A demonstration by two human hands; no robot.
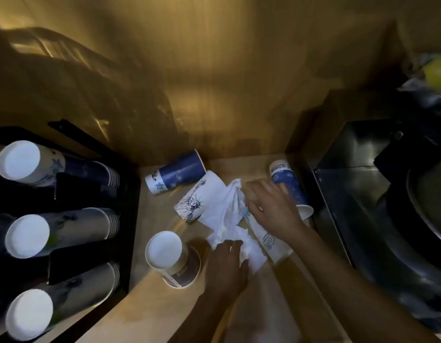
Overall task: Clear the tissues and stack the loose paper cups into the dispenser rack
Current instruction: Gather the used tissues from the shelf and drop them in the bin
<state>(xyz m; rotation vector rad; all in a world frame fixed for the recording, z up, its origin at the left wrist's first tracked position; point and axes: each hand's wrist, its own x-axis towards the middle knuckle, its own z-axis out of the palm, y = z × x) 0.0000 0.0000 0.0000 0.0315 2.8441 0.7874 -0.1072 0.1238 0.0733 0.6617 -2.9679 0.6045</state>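
Crumpled white tissues (pixel 229 219) lie in the middle of the wooden counter (pixel 150 313). My left hand (pixel 226 268) presses on their near end with its fingers curled into the paper. My right hand (pixel 271 206) rests spread over the far right part of the tissues and over a white cup (pixel 271 241) lying under it. Loose cups lie around: a blue one (pixel 176 173) on its side at the back, a white one with a statue drawing (pixel 197 196), a blue one (pixel 289 186) beyond my right hand, and one standing upside down (pixel 170 258).
A black dispenser rack (pixel 66 231) at the left holds three rows of stacked cups, bottoms facing me. A steel sink (pixel 357 184) with a dark pan in it lies at the right. A wooden wall rises behind the counter.
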